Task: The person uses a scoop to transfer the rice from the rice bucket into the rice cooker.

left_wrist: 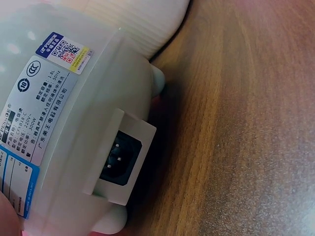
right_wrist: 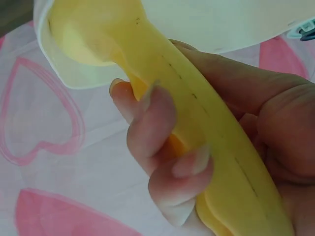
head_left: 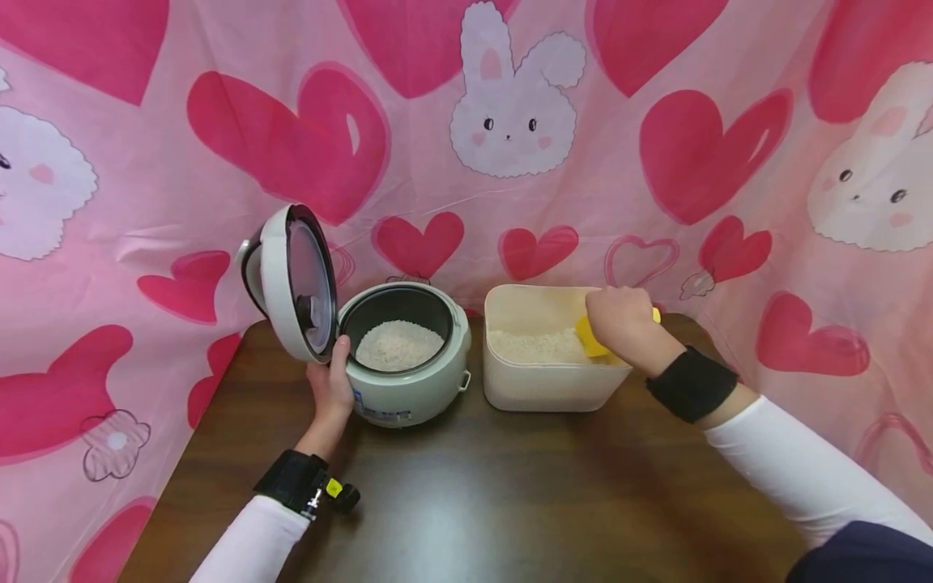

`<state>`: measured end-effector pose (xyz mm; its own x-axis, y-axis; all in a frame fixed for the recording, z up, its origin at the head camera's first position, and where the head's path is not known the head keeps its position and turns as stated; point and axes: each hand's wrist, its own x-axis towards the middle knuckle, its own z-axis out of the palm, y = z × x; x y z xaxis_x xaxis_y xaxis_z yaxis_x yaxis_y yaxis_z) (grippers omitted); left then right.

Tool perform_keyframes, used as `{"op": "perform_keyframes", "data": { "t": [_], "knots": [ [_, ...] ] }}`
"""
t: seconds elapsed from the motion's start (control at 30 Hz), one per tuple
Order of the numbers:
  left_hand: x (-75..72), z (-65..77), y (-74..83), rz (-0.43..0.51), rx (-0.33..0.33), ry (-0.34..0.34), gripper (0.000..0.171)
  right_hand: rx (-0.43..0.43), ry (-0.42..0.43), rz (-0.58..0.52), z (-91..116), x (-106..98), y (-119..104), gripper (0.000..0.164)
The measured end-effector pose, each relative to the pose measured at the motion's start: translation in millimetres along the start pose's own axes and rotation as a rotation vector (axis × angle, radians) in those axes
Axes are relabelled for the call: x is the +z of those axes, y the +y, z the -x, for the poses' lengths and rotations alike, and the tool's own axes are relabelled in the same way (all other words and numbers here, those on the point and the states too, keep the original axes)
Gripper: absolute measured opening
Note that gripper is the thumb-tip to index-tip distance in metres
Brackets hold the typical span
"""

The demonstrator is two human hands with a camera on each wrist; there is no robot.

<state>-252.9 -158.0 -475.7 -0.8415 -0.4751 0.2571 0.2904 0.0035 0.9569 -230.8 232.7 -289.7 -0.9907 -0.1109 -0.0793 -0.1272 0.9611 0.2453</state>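
A pale green rice cooker [head_left: 408, 389] stands with its lid [head_left: 275, 287] raised to the left, and white rice [head_left: 398, 346] lies in its dark inner pot. My left hand [head_left: 331, 389] holds the lid's lower edge beside the hinge, thumb up near the pot's rim; its other fingers are mostly hidden. To the right is a cream bin [head_left: 550, 389] holding more rice [head_left: 535, 346]. My right hand [head_left: 619, 320] grips a yellow scoop [head_left: 591, 338] over the bin's right end. In the right wrist view, fingers curl round the scoop's handle [right_wrist: 216, 132].
Both containers stand near the back of a dark wooden table [head_left: 452, 502]. Behind them hangs a pink cloth [head_left: 415, 178] with hearts and rabbits. A power socket [left_wrist: 120, 157] shows low on the cooker, near its label [left_wrist: 37, 105].
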Motion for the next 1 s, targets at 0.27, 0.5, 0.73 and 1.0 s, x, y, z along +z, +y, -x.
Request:
{"op": "perform_keyframes", "data": {
  "t": [0.27, 0.5, 0.73, 1.0],
  "knots": [
    [0.0, -1.5, 0.1, -0.003, 0.004, -0.004, 0.055, 0.022, -0.037, -0.100, -5.4, 14.5, 11.5, 0.022],
    [0.1, -0.8, -1.2, -0.002, 0.009, 0.009, 0.055, 0.076, -0.129, -0.249, -11.9, 22.8, 27.3, 0.019],
    [0.1, -1.8, -0.5, -0.003, 0.014, 0.016, 0.057, 0.074, -0.204, -0.399, -16.0, 27.4, 40.7, 0.021],
    [1.2, -1.1, 0.5, 0.001, 0.022, 0.023, 0.056, -0.011, -0.183, -0.541, -18.7, 36.4, 40.6, 0.027]
  ]
}}
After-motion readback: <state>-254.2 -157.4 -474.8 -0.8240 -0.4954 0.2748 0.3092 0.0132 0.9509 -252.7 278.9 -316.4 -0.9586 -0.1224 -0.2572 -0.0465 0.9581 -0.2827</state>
